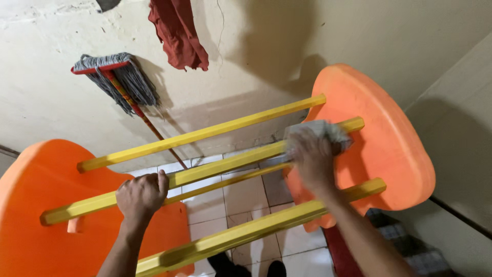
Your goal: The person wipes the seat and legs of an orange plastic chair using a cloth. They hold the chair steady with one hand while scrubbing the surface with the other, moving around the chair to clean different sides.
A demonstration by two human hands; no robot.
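A rack-like frame with two orange end panels, one at the left (36, 195) and one at the right (389, 149), is joined by several yellow bars (215, 131). My left hand (141, 195) is closed around the middle yellow bar (225, 165) near its left end. My right hand (312, 156) presses a grey cloth (320, 131) against the same bar close to the right orange panel. The hand is blurred.
A grey string mop (120, 79) with a red head and striped handle leans on the cream wall. A dark red cloth (177, 31) hangs above it. White floor tiles (246, 197) lie below the frame, with dark shoes (241, 266) at the bottom edge.
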